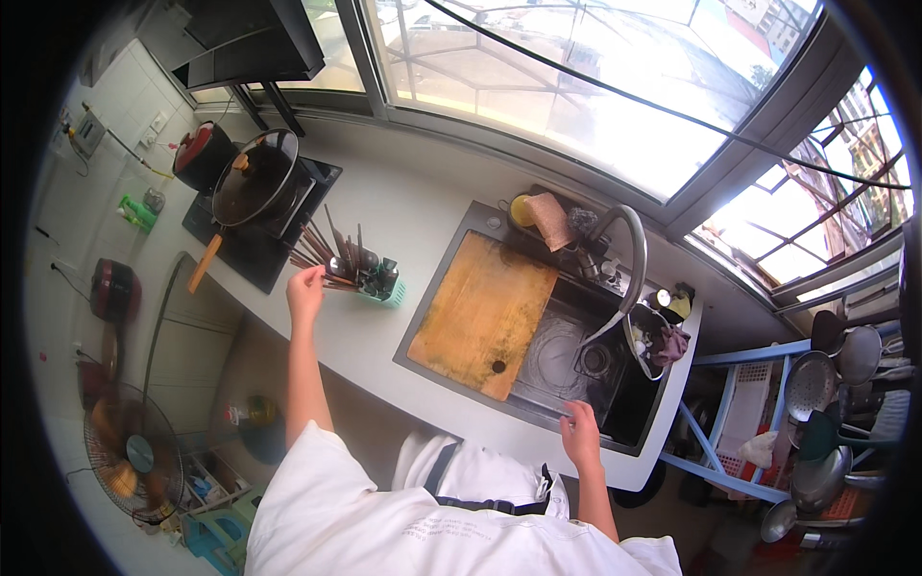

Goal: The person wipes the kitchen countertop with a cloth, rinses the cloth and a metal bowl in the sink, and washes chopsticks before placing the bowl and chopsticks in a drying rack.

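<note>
My left hand [306, 291] is at the ends of several chopsticks [310, 248] that lean out of a mint-green plastic utensil holder [395, 294]; whether its fingers grip any cannot be told. Spoons and other dark utensils [353, 255] also stand in the holder. Over the front rim of the sink [619, 441] is my right hand [580, 435], its fingers slightly bent and nothing visible in them. Water runs from the curved faucet [637, 252] into the basin. A wooden cutting board [479, 309] covers the left part of the sink.
A lidded pan [256, 180] with a wooden handle and a dark pot [204, 158] sit on the black stove at left. A sponge [551, 219] and scourer lie behind the sink. To the right, a strainer basket [645, 342] holds a cloth; utensils hang by a blue rack [756, 353].
</note>
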A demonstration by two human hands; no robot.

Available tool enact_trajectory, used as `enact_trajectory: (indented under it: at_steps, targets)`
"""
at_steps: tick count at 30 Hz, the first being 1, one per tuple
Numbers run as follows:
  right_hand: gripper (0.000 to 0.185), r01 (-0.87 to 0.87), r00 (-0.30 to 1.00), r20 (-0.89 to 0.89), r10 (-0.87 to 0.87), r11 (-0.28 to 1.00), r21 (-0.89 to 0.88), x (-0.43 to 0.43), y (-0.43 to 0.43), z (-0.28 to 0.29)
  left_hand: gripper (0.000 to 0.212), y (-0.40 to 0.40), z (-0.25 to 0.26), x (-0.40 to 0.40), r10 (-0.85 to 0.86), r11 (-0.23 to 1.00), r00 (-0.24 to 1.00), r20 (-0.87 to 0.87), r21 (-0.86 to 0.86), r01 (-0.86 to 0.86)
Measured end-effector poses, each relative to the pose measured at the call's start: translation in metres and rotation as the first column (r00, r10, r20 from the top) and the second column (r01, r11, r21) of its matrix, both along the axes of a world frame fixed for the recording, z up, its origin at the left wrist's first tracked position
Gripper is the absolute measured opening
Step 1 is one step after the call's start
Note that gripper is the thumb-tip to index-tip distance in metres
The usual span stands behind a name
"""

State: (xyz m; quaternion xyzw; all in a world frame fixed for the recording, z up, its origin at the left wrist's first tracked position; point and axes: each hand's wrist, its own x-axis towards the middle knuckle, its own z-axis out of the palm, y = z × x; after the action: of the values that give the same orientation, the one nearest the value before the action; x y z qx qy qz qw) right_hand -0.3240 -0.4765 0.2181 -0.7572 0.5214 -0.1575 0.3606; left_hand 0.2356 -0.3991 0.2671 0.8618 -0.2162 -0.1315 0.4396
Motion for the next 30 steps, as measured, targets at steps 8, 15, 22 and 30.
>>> enact_trajectory:
  at_steps: [8,15,22,30]
  targets:
    - [0.026,0.198,0.977,-0.091,-0.195,0.98,0.023,-0.04,-0.017,0.0,0.053,0.02,-0.037,-0.077,0.25,0.882,0.749,-0.614,-0.174,-0.437]
    - [0.027,0.155,0.986,-0.077,-0.148,0.984,0.087,-0.032,-0.009,-0.009,0.054,-0.029,-0.081,-0.056,-0.207,0.834,0.339,-0.918,-0.347,-0.429]
    - [0.028,0.11,0.984,-0.157,-0.08,0.974,0.196,-0.024,0.003,-0.01,0.05,-0.047,-0.086,-0.049,-0.106,0.888,0.362,-0.926,-0.252,-0.385]
    - [0.026,0.121,0.976,-0.202,-0.078,0.971,0.209,-0.035,0.008,-0.023,0.039,-0.1,-0.103,-0.012,-0.069,0.927,0.353,-0.933,-0.191,-0.322]
